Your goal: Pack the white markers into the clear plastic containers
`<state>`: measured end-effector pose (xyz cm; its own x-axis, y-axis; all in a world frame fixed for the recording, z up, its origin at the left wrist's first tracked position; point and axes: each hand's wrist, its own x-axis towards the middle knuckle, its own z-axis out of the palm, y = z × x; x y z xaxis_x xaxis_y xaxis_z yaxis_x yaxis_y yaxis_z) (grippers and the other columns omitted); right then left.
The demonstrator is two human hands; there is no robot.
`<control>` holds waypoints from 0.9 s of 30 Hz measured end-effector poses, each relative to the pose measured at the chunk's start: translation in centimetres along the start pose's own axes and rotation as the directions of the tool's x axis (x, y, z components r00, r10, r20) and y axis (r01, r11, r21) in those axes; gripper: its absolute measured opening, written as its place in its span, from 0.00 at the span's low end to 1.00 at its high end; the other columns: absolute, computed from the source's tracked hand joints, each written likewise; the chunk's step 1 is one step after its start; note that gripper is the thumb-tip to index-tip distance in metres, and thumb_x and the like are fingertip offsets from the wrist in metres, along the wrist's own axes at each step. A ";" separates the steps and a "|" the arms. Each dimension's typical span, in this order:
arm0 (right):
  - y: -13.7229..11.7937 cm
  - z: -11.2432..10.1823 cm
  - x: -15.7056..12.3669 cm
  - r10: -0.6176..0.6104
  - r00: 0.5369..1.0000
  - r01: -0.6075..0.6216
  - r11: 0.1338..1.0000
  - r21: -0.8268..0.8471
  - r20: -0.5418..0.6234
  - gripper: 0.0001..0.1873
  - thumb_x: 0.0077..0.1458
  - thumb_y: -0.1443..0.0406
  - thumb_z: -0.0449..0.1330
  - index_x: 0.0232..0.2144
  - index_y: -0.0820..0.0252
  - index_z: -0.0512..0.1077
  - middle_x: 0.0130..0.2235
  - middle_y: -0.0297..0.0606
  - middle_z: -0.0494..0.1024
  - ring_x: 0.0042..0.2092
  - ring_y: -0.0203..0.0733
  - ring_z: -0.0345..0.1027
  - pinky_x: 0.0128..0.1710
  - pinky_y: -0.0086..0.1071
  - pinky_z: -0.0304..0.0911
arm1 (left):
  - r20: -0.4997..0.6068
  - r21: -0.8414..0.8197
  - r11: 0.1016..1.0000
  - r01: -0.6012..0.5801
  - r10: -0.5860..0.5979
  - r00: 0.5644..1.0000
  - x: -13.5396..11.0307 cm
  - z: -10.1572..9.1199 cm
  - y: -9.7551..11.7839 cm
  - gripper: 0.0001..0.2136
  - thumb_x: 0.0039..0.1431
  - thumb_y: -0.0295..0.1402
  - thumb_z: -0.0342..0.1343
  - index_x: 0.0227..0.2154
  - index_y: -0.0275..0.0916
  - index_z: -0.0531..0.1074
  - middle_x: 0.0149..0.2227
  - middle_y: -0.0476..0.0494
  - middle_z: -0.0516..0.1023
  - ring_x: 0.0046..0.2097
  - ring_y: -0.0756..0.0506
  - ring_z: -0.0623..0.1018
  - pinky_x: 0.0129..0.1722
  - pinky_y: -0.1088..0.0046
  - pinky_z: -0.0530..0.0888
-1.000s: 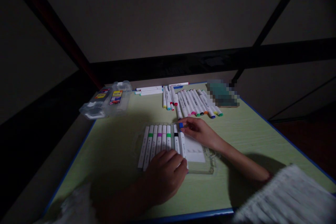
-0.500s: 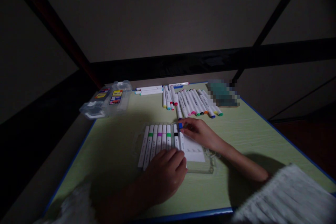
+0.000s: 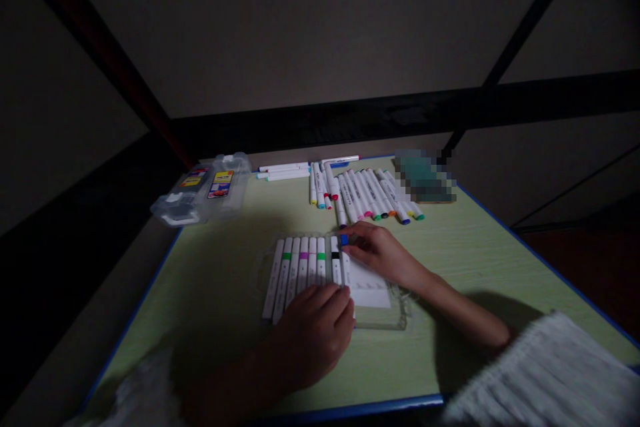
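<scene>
Now, from the head camera, the right hand (image 3: 377,250) pinches a marker (image 3: 347,268) by its blue far end, inside the clear case (image 3: 385,321); the left hand (image 3: 316,330) covers its near end, grip hidden.

A bare lane follows the left edge of the table (image 3: 210,287) between the clear case (image 3: 203,197) at the far left corner and the left sleeve (image 3: 145,393). Another opens between that case and the loose markers (image 3: 353,197). The left hand (image 3: 316,328) blocks the tray's (image 3: 380,327) near side; the right hand (image 3: 376,248) its far side.
</scene>
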<state>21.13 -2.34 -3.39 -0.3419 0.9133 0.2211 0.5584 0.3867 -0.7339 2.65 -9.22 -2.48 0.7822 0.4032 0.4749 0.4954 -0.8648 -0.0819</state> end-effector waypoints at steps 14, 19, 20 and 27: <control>-0.2 0.0 -0.2 0.018 1.000 -0.018 1.000 -0.006 0.004 0.12 0.51 0.68 0.57 0.39 0.63 0.71 0.38 0.43 0.75 0.36 0.40 0.68 0.35 0.34 0.63 | 0.036 -0.005 1.000 -0.007 0.007 0.999 0.0 0.0 0.0 0.08 0.59 0.26 0.45 0.34 0.32 0.70 0.37 0.41 0.75 0.40 0.46 0.73 0.36 0.70 0.72; -0.1 0.1 -0.2 0.001 1.000 -0.001 1.000 -0.024 -0.003 0.12 0.51 0.68 0.56 0.40 0.64 0.72 0.38 0.43 0.75 0.37 0.41 0.68 0.36 0.34 0.63 | 0.031 0.000 1.000 -0.012 0.012 0.999 0.0 0.0 0.0 0.08 0.59 0.26 0.46 0.35 0.32 0.70 0.37 0.41 0.75 0.39 0.46 0.73 0.35 0.69 0.72; -0.2 0.1 -0.2 -0.005 1.000 0.005 1.000 -0.027 -0.003 0.12 0.51 0.68 0.56 0.40 0.63 0.72 0.38 0.43 0.76 0.37 0.40 0.68 0.36 0.34 0.63 | 0.030 -0.001 1.000 -0.009 0.010 1.000 0.0 0.0 0.0 0.08 0.59 0.25 0.46 0.35 0.32 0.70 0.37 0.41 0.75 0.38 0.46 0.73 0.34 0.69 0.72; -0.5 0.0 -0.3 -0.024 1.000 0.024 0.999 -0.041 0.001 0.11 0.52 0.68 0.57 0.40 0.62 0.73 0.38 0.42 0.76 0.37 0.41 0.68 0.37 0.34 0.63 | 0.024 -0.013 1.000 -0.005 0.005 1.000 0.0 0.0 0.0 0.08 0.59 0.26 0.46 0.34 0.32 0.70 0.37 0.42 0.75 0.39 0.45 0.73 0.35 0.69 0.72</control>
<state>20.95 -2.81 -3.04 -0.3561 0.9037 0.2378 0.5807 0.4134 -0.7013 2.65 -9.26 -2.45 0.7936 0.4056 0.4536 0.4865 -0.8706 -0.0727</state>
